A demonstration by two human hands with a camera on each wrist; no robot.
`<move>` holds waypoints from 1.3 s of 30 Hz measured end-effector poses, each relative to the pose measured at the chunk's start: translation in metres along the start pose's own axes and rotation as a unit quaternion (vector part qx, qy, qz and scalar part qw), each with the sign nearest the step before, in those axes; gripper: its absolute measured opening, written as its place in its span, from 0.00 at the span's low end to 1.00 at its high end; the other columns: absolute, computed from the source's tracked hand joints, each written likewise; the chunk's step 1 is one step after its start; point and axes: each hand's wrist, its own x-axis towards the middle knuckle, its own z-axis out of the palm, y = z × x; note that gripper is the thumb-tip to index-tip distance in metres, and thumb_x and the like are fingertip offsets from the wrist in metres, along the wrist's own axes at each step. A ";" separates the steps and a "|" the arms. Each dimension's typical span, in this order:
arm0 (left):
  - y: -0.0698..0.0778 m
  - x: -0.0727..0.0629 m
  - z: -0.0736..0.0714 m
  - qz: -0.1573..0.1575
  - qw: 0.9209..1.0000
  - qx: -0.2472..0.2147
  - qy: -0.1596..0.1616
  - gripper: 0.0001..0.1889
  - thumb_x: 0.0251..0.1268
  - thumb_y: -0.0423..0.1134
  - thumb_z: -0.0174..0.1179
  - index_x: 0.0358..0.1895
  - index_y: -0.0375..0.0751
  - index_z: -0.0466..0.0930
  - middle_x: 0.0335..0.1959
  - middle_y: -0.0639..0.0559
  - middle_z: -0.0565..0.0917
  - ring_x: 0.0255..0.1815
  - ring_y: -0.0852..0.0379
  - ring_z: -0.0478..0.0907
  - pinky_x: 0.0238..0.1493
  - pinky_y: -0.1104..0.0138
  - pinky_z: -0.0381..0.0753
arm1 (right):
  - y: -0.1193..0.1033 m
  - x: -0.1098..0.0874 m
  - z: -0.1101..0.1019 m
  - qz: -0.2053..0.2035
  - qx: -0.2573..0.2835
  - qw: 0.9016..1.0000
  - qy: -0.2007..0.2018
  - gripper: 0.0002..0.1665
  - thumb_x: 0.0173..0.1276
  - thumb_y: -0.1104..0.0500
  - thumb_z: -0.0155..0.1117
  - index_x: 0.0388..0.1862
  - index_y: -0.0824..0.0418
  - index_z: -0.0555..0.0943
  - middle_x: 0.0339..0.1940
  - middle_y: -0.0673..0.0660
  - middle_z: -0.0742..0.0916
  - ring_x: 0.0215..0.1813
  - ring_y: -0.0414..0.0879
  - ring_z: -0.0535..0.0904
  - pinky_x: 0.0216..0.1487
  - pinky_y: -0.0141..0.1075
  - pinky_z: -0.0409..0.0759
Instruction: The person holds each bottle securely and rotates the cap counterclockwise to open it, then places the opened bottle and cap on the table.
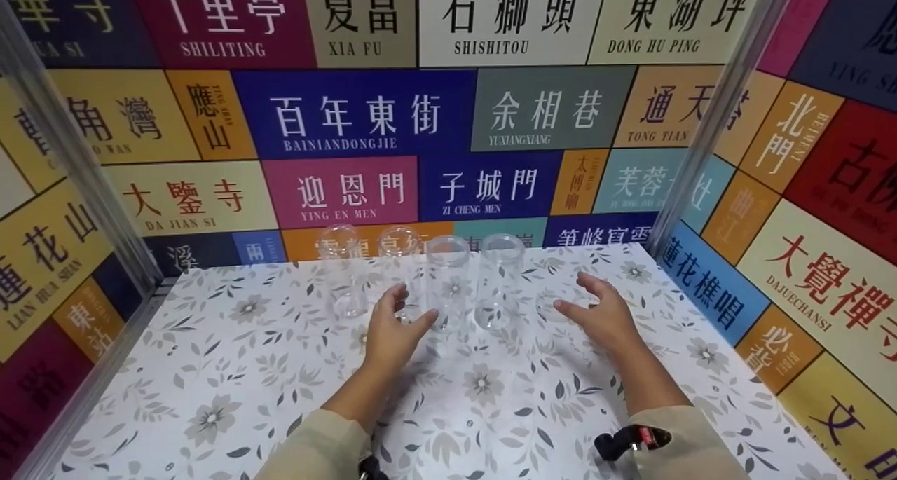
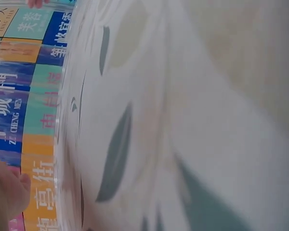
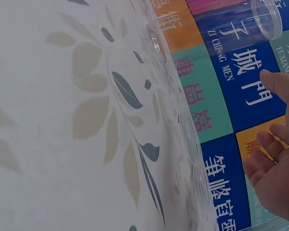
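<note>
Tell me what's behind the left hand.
Behind the left hand stands a clear jar, its upper part in view. The hand covers some of its lower part, which cannot be seen.

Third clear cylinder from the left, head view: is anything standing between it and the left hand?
Nothing visible is. The left hand has its thumb by the lower left side of the third clear cylinder; touching or not, I cannot tell. The second clear cylinder stands behind the hand.
</note>
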 end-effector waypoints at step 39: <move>0.005 0.022 0.040 -0.053 0.993 0.035 -0.098 0.53 0.67 0.52 0.75 0.88 0.48 0.50 0.86 0.45 0.64 0.86 0.41 0.62 0.86 0.46 0.63 | -0.075 -0.066 0.039 -0.190 0.110 0.975 -0.022 0.45 0.68 0.50 0.80 0.81 0.49 0.71 0.82 0.52 0.74 0.80 0.58 0.72 0.81 0.60 0.72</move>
